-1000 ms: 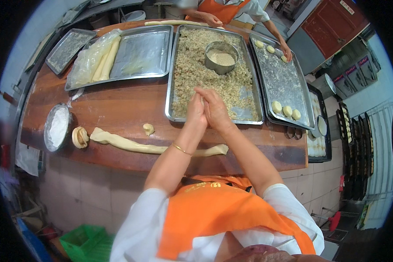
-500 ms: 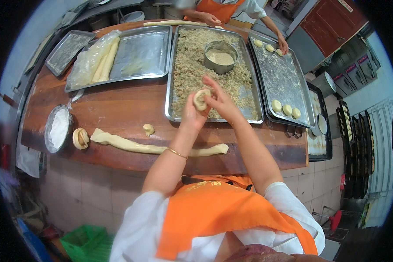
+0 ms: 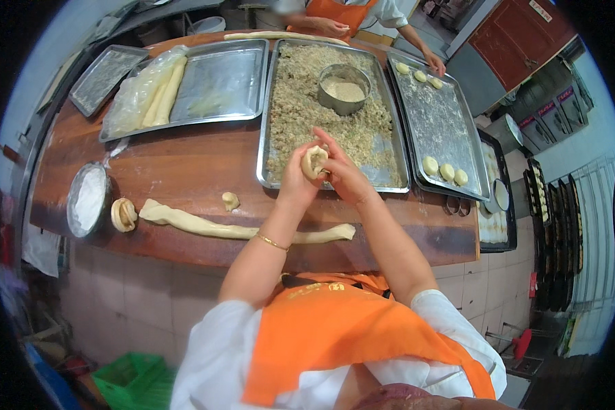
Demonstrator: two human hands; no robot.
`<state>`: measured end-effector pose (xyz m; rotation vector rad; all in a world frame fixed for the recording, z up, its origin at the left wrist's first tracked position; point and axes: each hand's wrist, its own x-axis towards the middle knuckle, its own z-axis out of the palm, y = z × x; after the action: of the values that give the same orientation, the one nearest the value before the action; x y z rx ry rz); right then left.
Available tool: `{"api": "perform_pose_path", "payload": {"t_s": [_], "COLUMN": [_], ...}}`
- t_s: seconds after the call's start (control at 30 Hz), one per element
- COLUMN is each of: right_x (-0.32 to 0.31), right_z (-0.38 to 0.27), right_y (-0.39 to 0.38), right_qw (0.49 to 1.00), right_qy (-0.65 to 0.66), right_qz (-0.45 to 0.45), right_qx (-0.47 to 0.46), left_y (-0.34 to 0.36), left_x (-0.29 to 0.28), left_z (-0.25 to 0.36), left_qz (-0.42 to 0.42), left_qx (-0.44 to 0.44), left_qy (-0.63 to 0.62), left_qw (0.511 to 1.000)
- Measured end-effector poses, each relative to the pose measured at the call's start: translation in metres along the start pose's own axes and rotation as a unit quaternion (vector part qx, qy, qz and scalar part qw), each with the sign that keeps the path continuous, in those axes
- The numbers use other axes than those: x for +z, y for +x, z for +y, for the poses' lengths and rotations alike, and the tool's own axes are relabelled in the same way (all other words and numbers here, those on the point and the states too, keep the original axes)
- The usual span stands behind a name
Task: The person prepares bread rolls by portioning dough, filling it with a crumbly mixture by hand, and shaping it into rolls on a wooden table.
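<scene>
A small cupped piece of pale dough (image 3: 315,161) is held between my left hand (image 3: 298,180) and my right hand (image 3: 347,176), over the near end of a steel tray of crumbly mixture (image 3: 294,96). My right thumb presses into its hollow while the other fingers curve round it. A steel ring with fine pale grains (image 3: 343,96) sits in that mixture. On the wooden table lie a long dough strip (image 3: 212,225), a small dough lump (image 3: 230,201) and a coiled dough piece (image 3: 124,214) beside a bowl of white flour (image 3: 89,199).
At left, a tray (image 3: 222,82) holds bagged dough logs (image 3: 164,92), beside a smaller tray (image 3: 99,78). At right, a floured tray (image 3: 444,123) carries several dough rounds (image 3: 447,171). A co-worker (image 3: 328,17) works across the table. Dark racks (image 3: 560,232) stand far right.
My hands were pressed palm to palm, then parted to show the dough, now cupped with a deeper hollow under my right thumb. The co-worker's hand has moved slightly toward the back.
</scene>
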<state>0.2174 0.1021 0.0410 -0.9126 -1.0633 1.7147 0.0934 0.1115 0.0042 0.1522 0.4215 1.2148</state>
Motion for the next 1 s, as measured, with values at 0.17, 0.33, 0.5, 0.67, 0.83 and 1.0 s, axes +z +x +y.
{"api": "perform_pose_path", "payload": {"t_s": [0.17,0.33,0.5,0.67,0.83,1.0], "right_x": [0.004,0.009,0.009,0.015,0.017,0.005], "right_z": [0.032,0.038,0.002,0.004,-0.022,-0.029], "right_y": [0.01,0.009,-0.001,0.0,-0.013,-0.006], "right_qw": [0.976,0.985,1.0,0.987,0.92,0.809], "right_qy": [-0.18,-0.145,0.002,-0.14,-0.336,-0.49], "right_qz": [-0.012,0.021,-0.018,-0.076,-0.112,-0.092], "right_qx": [-0.119,-0.089,-0.015,-0.003,-0.17,-0.312], "left_y": [0.001,0.007,-0.027,-0.02,-0.029,-0.057], "left_x": [-0.001,-0.009,0.004,-0.005,0.004,0.041], "left_z": [-0.013,-0.011,0.009,-0.001,0.014,0.006], "left_qz": [0.057,0.068,-0.082,-0.019,-0.1,-0.066], "left_qx": [0.143,0.125,0.054,0.097,0.042,-0.011], "left_qy": [0.097,0.13,0.118,0.187,0.104,0.133], "left_qw": [0.983,0.981,0.988,0.977,0.989,0.989]}}
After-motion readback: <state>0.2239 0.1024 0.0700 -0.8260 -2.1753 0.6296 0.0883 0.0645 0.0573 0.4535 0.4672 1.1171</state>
